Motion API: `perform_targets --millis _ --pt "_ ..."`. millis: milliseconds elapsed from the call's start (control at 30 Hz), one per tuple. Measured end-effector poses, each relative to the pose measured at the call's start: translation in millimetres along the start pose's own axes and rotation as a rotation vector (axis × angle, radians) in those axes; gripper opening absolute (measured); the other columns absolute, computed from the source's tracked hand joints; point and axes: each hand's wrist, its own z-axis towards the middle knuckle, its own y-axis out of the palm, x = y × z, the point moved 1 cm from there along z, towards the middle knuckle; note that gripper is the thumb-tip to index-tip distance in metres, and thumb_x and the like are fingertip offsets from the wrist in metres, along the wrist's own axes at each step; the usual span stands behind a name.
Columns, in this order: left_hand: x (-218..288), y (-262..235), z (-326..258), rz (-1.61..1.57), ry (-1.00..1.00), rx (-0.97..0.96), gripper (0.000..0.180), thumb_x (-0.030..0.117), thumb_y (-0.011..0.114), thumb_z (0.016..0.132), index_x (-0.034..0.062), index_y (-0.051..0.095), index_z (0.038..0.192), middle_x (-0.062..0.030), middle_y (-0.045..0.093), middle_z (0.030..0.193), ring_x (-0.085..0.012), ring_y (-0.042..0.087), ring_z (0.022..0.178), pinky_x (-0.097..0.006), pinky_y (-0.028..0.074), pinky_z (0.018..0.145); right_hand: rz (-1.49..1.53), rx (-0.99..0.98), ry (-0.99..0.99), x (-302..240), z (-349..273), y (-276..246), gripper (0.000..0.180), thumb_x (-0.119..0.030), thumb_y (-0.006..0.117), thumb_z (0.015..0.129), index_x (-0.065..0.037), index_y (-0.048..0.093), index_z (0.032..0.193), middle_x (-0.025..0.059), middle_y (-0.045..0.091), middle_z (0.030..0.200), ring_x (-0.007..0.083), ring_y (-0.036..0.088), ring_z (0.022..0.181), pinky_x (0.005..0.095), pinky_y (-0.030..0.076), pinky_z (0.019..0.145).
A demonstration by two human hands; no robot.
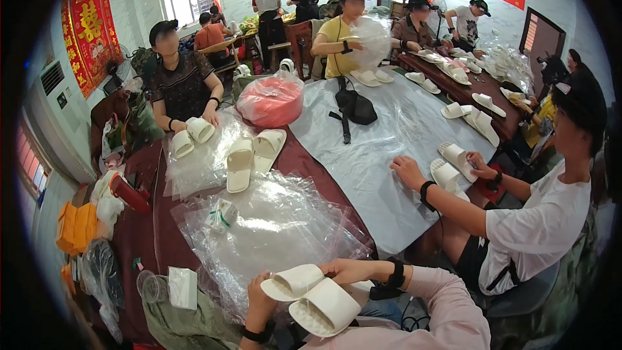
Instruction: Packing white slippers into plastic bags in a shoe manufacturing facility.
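Observation:
Close in front of me is a pair of cream open-toed slippers, held up near the table's front edge. My left hand (pixel 260 298) is closed on the side of the left slipper (pixel 295 282). My right hand (pixel 350 271) reaches over from the right, its fingers closed at the far edge of the pair, beside the right slipper (pixel 326 308). A white piece under my right wrist is mostly covered. Just beyond my hands lies a spread stack of clear plastic bags (pixel 272 227) with a small white-and-green box (pixel 221 215) on it.
Another pair of slippers (pixel 240 165) stands beyond the bags, near a red bundle in plastic (pixel 271 100). A white box (pixel 183 288) and clear cup (pixel 151 286) sit at left. Co-workers handle slippers around the tables; one person in white (pixel 538 214) sits close on my right.

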Motion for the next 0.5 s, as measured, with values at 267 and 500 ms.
perform_targets --millis 267,500 --pt "-10 -8 10 0.022 -0.034 -0.018 0.017 0.014 0.067 0.074 0.0043 0.064 0.087 -0.0110 0.062 0.087 -0.0307 0.055 0.084 -0.040 0.042 0.073 -0.243 0.195 -0.048 -16 10 -11 0.039 -0.009 0.054 0.090 -0.002 0.049 0.128 0.0055 0.057 0.121 0.0113 0.050 0.110 0.0271 0.039 0.095" --pt "5 -30 20 -0.205 -0.014 0.186 0.015 0.009 0.057 0.081 0.0017 0.065 0.092 -0.0139 0.064 0.089 -0.0334 0.058 0.085 -0.039 0.044 0.077 -0.162 0.058 -0.120 -13 30 16 0.034 -0.009 0.055 0.089 -0.001 0.054 0.122 0.0068 0.057 0.120 0.0153 0.054 0.105 0.0288 0.042 0.091"
